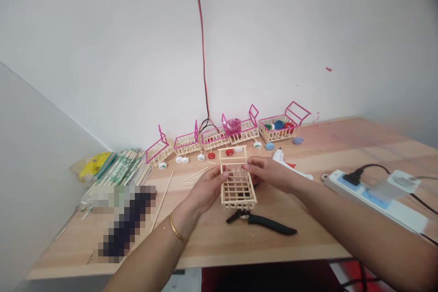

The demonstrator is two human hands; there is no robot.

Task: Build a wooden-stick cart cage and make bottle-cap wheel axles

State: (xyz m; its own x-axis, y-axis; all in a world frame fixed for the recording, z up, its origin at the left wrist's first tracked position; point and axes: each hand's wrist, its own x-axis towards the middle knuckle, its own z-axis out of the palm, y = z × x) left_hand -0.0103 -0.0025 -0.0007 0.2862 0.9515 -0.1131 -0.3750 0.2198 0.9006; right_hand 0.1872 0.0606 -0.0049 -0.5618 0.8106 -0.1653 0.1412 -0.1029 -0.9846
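Observation:
Between my hands is a small unpainted cart built from thin wooden sticks, with a barred basket and a raised handle frame at its far end. My left hand grips its left side, thumb over the top bar. From the right, my right hand pinches the cart near the base of the handle frame; some of its fingertips are hidden behind the sticks. Just below the cart, black-handled cutting pliers lie on the wooden table.
Along the wall stand several stick carts with pink-painted rims and bottle-cap wheels. A white glue gun and a power strip lie to the right. Bundled sticks and a yellow packet are at left. Loose sticks lie nearby.

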